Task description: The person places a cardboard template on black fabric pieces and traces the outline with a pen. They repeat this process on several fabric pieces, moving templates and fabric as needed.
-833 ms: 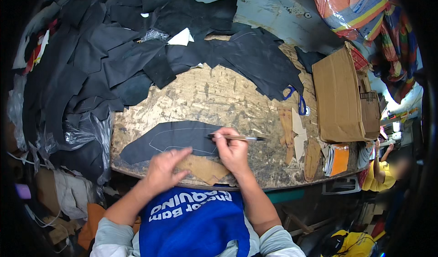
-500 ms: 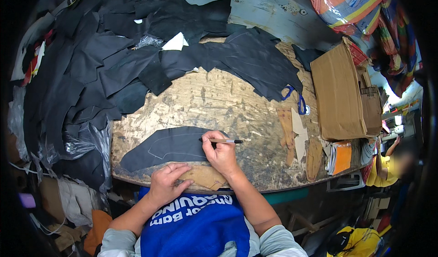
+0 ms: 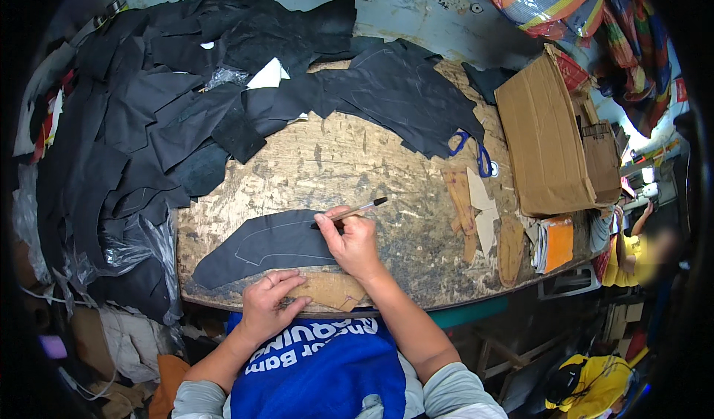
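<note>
Right hand (image 3: 349, 245) pinches a pen (image 3: 360, 209) over the black piece (image 3: 279, 240), its pale lines (image 3: 259, 263) drawn but uncut. Left hand (image 3: 268, 300), fingers (image 3: 285, 277) apart, touches a tan shape (image 3: 329, 289) beside that piece.

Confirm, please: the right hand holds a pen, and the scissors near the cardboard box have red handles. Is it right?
Not quite: the scissors near the cardboard box are blue-handled, not red-handled, as the head view shows. The right hand does hold a pen.
</note>
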{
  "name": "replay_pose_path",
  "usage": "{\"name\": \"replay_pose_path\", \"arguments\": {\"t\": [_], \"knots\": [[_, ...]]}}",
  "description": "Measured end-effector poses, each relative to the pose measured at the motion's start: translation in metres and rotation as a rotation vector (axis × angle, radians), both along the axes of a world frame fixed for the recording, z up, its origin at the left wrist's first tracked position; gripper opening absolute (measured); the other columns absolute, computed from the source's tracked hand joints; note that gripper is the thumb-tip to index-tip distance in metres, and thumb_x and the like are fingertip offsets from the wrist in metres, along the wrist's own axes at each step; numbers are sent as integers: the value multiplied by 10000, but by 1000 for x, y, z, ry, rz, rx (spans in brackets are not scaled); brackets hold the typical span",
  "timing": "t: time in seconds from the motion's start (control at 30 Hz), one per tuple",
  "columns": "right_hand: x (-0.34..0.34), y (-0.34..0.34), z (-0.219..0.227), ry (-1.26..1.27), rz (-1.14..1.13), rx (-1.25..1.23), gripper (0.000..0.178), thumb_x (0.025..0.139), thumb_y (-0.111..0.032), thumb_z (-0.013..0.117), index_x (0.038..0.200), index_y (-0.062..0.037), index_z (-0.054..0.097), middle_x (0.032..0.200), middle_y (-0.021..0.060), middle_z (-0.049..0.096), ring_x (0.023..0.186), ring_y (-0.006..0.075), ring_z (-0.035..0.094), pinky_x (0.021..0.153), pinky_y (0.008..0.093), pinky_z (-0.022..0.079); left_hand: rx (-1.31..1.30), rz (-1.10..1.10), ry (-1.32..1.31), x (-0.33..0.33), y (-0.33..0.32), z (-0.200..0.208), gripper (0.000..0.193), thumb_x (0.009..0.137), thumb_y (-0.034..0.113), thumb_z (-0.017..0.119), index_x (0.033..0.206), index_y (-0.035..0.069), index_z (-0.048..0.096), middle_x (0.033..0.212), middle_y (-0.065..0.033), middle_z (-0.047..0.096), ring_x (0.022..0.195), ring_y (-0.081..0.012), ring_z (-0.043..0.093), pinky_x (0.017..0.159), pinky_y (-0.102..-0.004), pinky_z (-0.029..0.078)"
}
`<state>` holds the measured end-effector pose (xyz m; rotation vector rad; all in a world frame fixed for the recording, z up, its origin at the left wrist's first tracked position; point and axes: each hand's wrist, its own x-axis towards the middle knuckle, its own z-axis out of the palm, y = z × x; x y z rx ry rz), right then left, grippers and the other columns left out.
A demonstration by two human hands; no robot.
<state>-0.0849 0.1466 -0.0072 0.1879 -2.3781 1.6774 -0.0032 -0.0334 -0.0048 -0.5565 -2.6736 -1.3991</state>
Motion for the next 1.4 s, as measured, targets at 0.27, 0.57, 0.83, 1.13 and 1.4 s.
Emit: {"name": "replay_pose_path", "arguments": {"t": [0.27, 0.57, 0.83, 1.13, 1.4], "knots": [[-3, -6, -7, 221, -16, 156, 160, 814, -100, 694, 730, 16, 622, 718, 125, 642, 605, 272, 623, 559, 326, 482, -3, -7, 9, -1, 0, 1, 323, 675, 170, 787, 964, 65, 687, 1001, -129, 666, 826, -249, 669, 671, -310, 543], [-2, -6, -5, 171, -78, 80, 156, 821, -67, 670, 714, 21, 597, 702, 127, 630, 592, 278, 614, 543, 335, 481, 5, -5, 11, -2, 0, -1, 320, 671, 166, 788, 961, 70, 691, 996, -122, 667, 806, -241, 671, 649, -303, 547], [-2, -5, -7, 192, -65, 113, 151, 819, -62, 665, 711, 17, 596, 704, 136, 628, 592, 287, 613, 537, 342, 476, 12, -2, 1, -1, 0, 0, 317, 666, 161, 792, 951, 68, 688, 986, -114, 668, 801, -240, 672, 653, -301, 547], [1, 1, -1, 137, 1, 87, 100, 834, -70, 659, 806, 18, 622, 725, 140, 642, 605, 263, 633, 545, 308, 474, 10, 4, 10, -1, 1, -1, 324, 665, 171, 798, 949, 62, 686, 976, -122, 669, 841, -253, 669, 697, -316, 542], [81, 31, 32, 148, 307, 720, 391, 651, -127, 751, 1010, -55, 612, 1075, 113, 624, 1060, 316, 546, 850, 421, 437, 36, 56, -28, 2, 4, -2, 310, 658, 105, 800, 936, 30, 685, 949, -134, 665, 776, -222, 667, 660, -294, 539]]}}
